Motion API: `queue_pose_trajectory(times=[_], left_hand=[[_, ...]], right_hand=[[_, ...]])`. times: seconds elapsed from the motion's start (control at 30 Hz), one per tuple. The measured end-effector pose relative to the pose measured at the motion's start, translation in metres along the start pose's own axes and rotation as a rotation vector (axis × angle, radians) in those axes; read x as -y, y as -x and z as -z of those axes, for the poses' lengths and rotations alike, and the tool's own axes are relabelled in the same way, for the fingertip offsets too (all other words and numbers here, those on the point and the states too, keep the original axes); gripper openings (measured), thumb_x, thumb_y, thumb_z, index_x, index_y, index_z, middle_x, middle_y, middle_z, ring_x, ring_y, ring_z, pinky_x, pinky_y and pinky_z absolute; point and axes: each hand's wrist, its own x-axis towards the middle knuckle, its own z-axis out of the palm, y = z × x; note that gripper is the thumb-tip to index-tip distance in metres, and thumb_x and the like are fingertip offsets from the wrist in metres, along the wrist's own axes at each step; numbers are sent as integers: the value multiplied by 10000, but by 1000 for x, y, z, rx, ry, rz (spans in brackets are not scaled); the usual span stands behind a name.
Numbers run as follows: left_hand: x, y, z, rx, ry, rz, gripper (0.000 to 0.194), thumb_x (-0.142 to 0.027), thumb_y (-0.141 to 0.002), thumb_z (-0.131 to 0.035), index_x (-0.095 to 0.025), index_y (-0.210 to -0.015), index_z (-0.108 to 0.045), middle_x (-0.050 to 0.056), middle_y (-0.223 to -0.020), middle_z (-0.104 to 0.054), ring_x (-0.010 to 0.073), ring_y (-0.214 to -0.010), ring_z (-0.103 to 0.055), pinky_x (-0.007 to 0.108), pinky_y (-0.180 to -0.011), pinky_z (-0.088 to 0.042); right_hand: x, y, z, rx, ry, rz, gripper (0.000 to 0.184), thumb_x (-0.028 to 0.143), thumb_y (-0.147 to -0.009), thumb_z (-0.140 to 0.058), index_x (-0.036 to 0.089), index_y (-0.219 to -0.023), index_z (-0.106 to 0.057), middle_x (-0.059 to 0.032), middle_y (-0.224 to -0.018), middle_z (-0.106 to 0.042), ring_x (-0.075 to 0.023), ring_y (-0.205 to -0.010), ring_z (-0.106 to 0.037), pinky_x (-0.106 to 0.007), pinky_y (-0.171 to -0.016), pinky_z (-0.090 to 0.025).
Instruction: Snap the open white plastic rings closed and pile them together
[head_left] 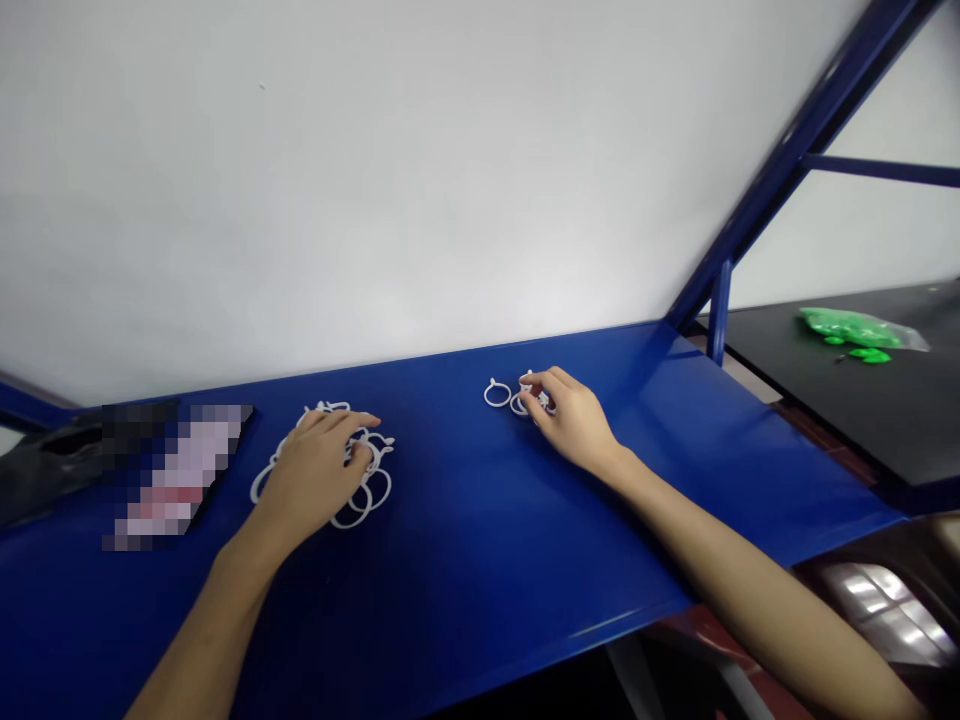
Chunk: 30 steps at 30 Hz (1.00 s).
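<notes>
left hand (319,470) fingers spread flat on white ring pile (360,490), centre-left of blue worktop (465,540) | right hand (574,420) pinching small ring cluster (514,397), centre | risk: tangled rings drag, slide off the near edge

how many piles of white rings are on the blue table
2: a big pile under the left hand, a small pile at the right hand; some rings are hidden.

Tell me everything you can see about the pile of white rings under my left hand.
The pile of white rings looks like thin plastic hoops, each with a small tab or loop on its edge. They lie flat and overlapping in a loose tangle on the blue table, left of centre. The left hand rests on top, fingers spread over them, hiding the middle of the pile.
</notes>
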Motion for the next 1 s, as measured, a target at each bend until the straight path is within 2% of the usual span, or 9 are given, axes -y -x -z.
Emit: queue_pose_trajectory(times=[0.13,0.33,0.43,0.57,0.67,0.73,0.8,0.9,1.0], left_hand=[[1,2,1,58,-20,2,342,-300,-829,-468,-249,-1061,-713,66,-1167,-724,340,-1172,-558,531,-1020,-423],[-5,3,0,112,-16,1,310,-364,-886,-445,-279,-965,-732,59,-1119,-738,338,-1143,-575,533,-953,-430],[-7,1,2,60,-27,20,302,-402,-904,-456,-275,-918,-730,69,-1065,-746,341,-1103,-581,525,-925,-430],[-10,0,9,-82,-30,20,332,-443,-915,-459,-233,-932,-715,98,-1009,-742,339,-1049,-581,494,-907,-446],[-17,0,16,-186,16,47,346,-468,-927,-449,-232,-917,-702,81,-953,-736,298,-968,-600,435,-883,-462],[-25,1,20,-214,96,120,320,-484,-909,-479,-244,-892,-691,49,-887,-720,253,-868,-613,384,-822,-469],[-37,3,21,-173,207,214,293,-495,-875,-518,-247,-827,-666,15,-785,-681,207,-734,-596,342,-730,-460],[-58,9,16,8,399,285,324,-520,-850,-528,-236,-705,-582,-26,-639,-591,160,-594,-531,300,-612,-419],[-78,16,6,213,599,257,358,-534,-865,-517,-228,-683,-548,-44,-609,-550,144,-582,-518,276,-577,-401]], right_hand=[[14,8,-3,70,-21,79,189,281,-996,-552,189,-1120,-661,-73,-992,-689,-192,-855,-652,-326,-761,-530],[28,21,-11,257,-97,231,191,274,-1003,-537,181,-1101,-671,-65,-970,-701,-207,-919,-657,-352,-821,-545],[29,24,-14,304,-128,262,191,276,-1000,-549,174,-1097,-679,-59,-935,-696,-198,-890,-655,-337,-805,-544],[29,25,-17,335,-153,269,182,261,-993,-563,175,-1104,-680,-53,-937,-696,-185,-872,-657,-319,-789,-545],[29,26,-18,349,-177,284,178,252,-992,-563,168,-1100,-677,-46,-930,-692,-175,-853,-666,-307,-777,-552],[32,27,-17,358,-183,300,197,257,-999,-552,163,-1127,-668,-44,-923,-686,-171,-839,-670,-301,-766,-560],[36,28,-15,350,-166,330,257,278,-1008,-540,157,-1214,-636,-60,-978,-680,-169,-842,-672,-298,-755,-572],[45,31,-12,274,-104,459,366,330,-1009,-545,161,-1334,-570,-115,-1165,-646,-173,-874,-671,-305,-732,-587],[53,34,-12,168,-100,677,260,294,-1020,-534,157,-1214,-639,-117,-1170,-668,-172,-877,-670,-301,-730,-585]])
